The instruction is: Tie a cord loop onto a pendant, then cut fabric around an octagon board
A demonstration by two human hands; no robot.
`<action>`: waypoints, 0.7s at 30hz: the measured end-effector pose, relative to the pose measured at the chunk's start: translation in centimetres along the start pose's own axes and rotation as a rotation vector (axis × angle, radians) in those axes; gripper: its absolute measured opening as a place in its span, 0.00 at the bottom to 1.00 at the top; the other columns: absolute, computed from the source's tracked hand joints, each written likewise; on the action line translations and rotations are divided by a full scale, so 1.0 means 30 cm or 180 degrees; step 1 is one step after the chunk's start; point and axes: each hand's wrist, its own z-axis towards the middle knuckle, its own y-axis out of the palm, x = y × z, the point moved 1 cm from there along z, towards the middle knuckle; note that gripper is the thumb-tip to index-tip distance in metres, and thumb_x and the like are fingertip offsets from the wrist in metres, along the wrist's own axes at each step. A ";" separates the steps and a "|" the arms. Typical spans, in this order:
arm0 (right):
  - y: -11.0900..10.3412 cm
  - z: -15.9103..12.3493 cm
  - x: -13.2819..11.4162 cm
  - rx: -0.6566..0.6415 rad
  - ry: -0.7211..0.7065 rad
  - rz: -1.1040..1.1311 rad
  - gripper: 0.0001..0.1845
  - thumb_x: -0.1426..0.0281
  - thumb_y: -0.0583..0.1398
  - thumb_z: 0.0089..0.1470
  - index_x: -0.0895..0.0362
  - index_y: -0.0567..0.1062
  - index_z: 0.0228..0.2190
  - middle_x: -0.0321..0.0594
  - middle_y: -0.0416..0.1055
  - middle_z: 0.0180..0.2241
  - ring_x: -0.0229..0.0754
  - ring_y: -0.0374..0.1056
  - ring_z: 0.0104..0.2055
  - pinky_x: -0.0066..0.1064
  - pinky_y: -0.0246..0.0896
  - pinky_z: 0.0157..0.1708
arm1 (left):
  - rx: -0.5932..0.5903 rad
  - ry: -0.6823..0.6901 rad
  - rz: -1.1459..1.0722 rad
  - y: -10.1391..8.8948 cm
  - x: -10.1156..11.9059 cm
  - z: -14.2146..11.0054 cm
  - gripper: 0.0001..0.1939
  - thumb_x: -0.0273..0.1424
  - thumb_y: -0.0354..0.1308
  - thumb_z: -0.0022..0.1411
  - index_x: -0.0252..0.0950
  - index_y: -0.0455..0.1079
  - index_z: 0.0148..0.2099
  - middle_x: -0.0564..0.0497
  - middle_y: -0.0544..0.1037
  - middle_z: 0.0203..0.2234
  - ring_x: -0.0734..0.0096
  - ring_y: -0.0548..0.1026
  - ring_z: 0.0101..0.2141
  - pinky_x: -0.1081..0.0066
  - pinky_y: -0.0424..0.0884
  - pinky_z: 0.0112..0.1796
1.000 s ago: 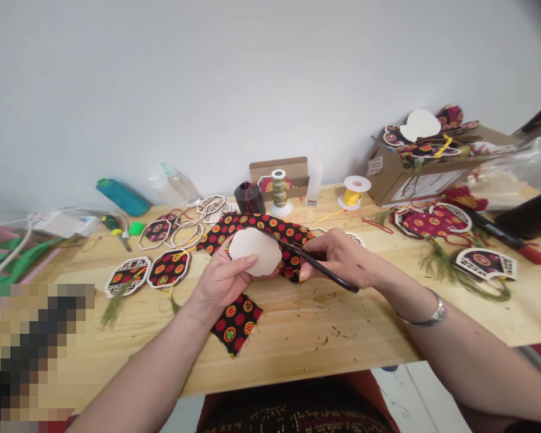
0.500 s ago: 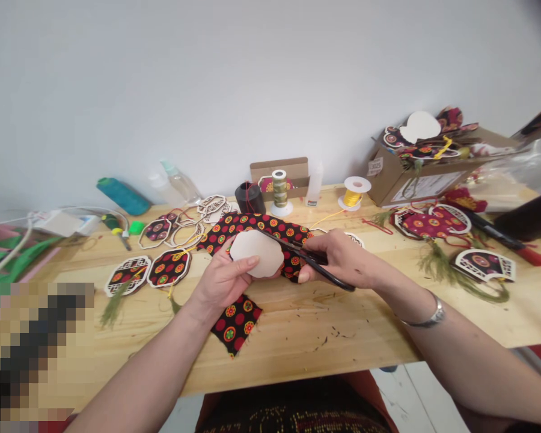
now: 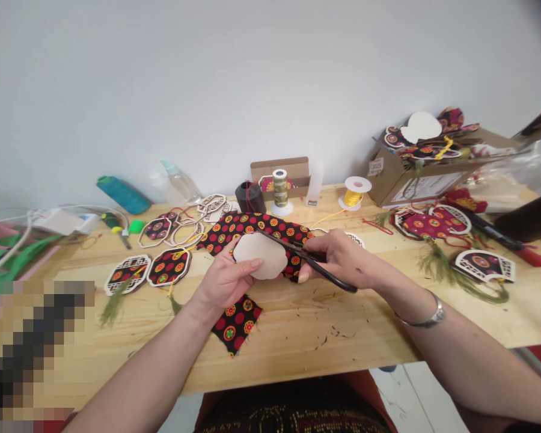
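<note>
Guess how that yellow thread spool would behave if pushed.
The yellow thread spool stands upright on one wide, round end, so a gentle push would probably slide it. Tipped over, those round ends might let it roll. The loose thread trailing from it could unwind.

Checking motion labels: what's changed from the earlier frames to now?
The left hand and the white card it holds shifted slightly to the right and toward the person. Nothing was taken hold of or let go: the right hand still holds the scissors. The loose cloth piece and yellow spool stayed put.
</note>
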 end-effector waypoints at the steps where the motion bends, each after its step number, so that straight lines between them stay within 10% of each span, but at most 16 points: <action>1: -0.001 -0.001 -0.002 -0.0011 0.0008 0.0032 0.26 0.48 0.60 0.49 0.60 0.76 0.22 0.31 0.59 0.17 0.32 0.49 0.21 0.28 0.40 0.20 | 0.0024 -0.0001 -0.0019 0.000 0.000 0.000 0.16 0.24 0.68 0.48 0.37 0.75 0.41 0.48 0.82 0.34 0.61 0.80 0.33 0.61 0.79 0.36; 11: 0.005 0.017 0.025 0.0496 0.0100 0.0484 0.30 0.45 0.60 0.47 0.58 0.64 0.17 0.29 0.52 0.17 0.31 0.46 0.20 0.27 0.38 0.19 | 0.0102 -0.0110 -0.0357 0.011 0.014 -0.003 0.29 0.19 0.68 0.47 0.41 0.69 0.51 0.50 0.82 0.34 0.59 0.81 0.34 0.52 0.78 0.40; 21: -0.009 0.036 0.074 0.0836 0.0574 -0.0392 0.32 0.40 0.55 0.48 0.57 0.63 0.19 0.32 0.55 0.18 0.33 0.49 0.22 0.29 0.40 0.22 | 0.0351 -0.0428 -0.0877 -0.018 0.027 0.016 0.28 0.16 0.53 0.58 0.41 0.63 0.59 0.48 0.83 0.32 0.62 0.82 0.32 0.66 0.80 0.33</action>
